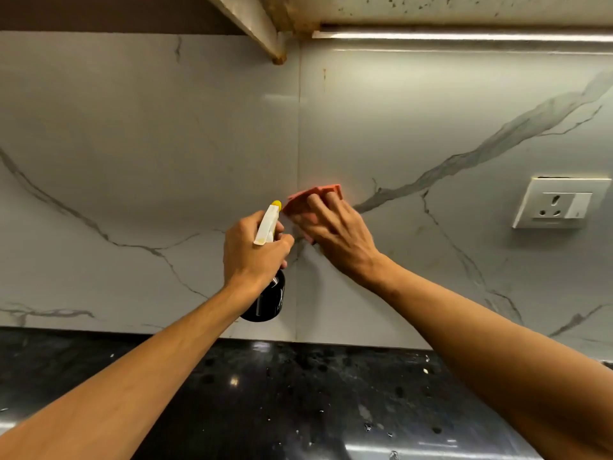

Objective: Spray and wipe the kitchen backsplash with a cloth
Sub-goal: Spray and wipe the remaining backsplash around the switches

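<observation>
right hand [331, 234]: fingers flat, pressing cloth [298, 204] onto backsplash [132, 144]
left hand [255, 254]: grips spray bottle [268, 300], nozzle [276, 204] seemingly just left of cloth

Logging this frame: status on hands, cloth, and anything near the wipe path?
Left hand grips spray bottle, nozzle toward wall. Right hand presses pink cloth flat on backsplash. Wall socket to the right, apart from cloth.
</observation>
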